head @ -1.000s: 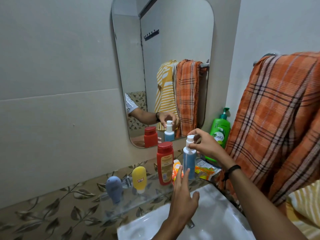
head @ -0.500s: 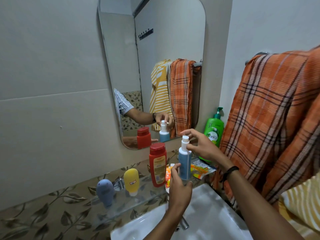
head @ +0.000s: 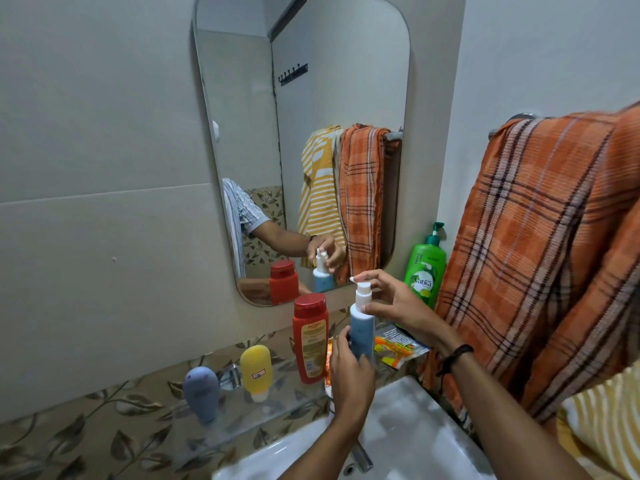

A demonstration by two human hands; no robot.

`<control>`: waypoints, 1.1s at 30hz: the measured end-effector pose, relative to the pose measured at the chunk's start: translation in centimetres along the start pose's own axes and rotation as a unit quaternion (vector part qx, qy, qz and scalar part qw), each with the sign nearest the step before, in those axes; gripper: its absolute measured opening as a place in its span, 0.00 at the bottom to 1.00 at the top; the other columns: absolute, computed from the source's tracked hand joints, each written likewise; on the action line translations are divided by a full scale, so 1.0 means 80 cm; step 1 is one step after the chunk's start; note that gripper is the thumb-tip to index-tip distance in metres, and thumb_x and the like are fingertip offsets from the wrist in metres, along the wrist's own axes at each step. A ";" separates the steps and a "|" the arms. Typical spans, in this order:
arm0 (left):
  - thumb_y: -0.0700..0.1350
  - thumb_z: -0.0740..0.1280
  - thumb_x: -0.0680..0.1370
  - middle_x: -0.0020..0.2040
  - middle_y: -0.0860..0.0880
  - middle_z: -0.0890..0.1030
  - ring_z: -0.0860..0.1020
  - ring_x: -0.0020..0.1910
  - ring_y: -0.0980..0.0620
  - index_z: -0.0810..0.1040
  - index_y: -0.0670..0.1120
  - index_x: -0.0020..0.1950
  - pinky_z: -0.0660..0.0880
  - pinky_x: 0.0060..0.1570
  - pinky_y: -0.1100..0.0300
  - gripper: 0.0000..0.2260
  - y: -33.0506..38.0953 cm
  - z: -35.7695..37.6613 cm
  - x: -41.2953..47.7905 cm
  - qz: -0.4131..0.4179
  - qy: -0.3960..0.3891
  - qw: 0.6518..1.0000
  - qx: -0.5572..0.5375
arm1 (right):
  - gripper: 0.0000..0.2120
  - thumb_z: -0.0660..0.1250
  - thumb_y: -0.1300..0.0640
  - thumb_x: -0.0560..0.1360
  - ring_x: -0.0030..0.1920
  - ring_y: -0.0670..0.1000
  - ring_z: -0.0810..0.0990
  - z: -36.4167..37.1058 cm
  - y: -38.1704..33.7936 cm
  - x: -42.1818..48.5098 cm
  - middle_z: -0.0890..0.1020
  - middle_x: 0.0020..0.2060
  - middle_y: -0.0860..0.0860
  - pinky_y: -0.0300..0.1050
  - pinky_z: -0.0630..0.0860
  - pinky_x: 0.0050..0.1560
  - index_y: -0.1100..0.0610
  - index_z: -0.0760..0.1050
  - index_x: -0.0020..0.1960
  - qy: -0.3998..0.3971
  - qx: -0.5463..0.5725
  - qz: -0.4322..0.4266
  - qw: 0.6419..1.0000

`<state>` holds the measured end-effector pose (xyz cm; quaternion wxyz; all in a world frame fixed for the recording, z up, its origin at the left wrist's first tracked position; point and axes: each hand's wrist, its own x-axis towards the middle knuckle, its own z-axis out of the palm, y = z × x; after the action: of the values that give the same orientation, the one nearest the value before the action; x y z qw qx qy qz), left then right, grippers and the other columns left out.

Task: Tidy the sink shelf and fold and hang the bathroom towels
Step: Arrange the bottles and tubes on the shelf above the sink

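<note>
Your left hand [head: 349, 368] wraps the blue pump bottle [head: 362, 329] low to steady it on the glass sink shelf [head: 277, 407], right of the red bottle [head: 310, 337]; your right hand [head: 398, 306] pinches its white pump; orange checked towel [head: 540, 237] hangs right.

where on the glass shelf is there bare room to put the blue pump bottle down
Bare glass lies left of the blue-grey tube, toward the shelf's left end, and in smaller gaps between it, the yellow tube and the red bottle. Crowded: red bottle to green pump bottle, with sachets.
</note>
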<state>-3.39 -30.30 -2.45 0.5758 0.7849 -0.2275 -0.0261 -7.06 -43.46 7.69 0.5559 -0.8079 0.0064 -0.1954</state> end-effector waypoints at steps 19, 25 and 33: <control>0.34 0.67 0.77 0.73 0.50 0.72 0.70 0.72 0.51 0.65 0.47 0.78 0.72 0.69 0.53 0.30 -0.006 0.013 0.010 -0.009 0.003 0.999 0.032 | 0.17 0.64 0.72 0.75 0.54 0.50 0.80 0.002 0.008 0.018 0.81 0.59 0.62 0.51 0.73 0.55 0.60 0.75 0.61 0.014 0.092 0.043 0.995; 0.36 0.67 0.77 0.73 0.51 0.73 0.72 0.71 0.51 0.64 0.49 0.78 0.74 0.67 0.51 0.30 -0.007 0.016 0.013 -0.006 -0.003 1.000 0.025 | 0.15 0.64 0.69 0.78 0.55 0.53 0.79 0.002 0.011 0.018 0.83 0.57 0.58 0.53 0.74 0.56 0.54 0.78 0.58 0.022 0.123 0.049 0.991; 0.37 0.68 0.77 0.71 0.50 0.68 0.72 0.68 0.50 0.66 0.48 0.77 0.71 0.67 0.56 0.29 -0.007 0.013 0.016 -0.002 -0.003 1.000 0.030 | 0.20 0.57 0.71 0.79 0.54 0.50 0.81 0.005 0.010 0.017 0.85 0.57 0.54 0.42 0.77 0.48 0.52 0.77 0.62 0.025 0.108 0.052 0.992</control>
<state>-2.37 -31.58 -3.02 0.5511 0.8022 -0.2285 -0.0223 -5.54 -43.71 7.27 0.6489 -0.7366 0.0412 -0.1861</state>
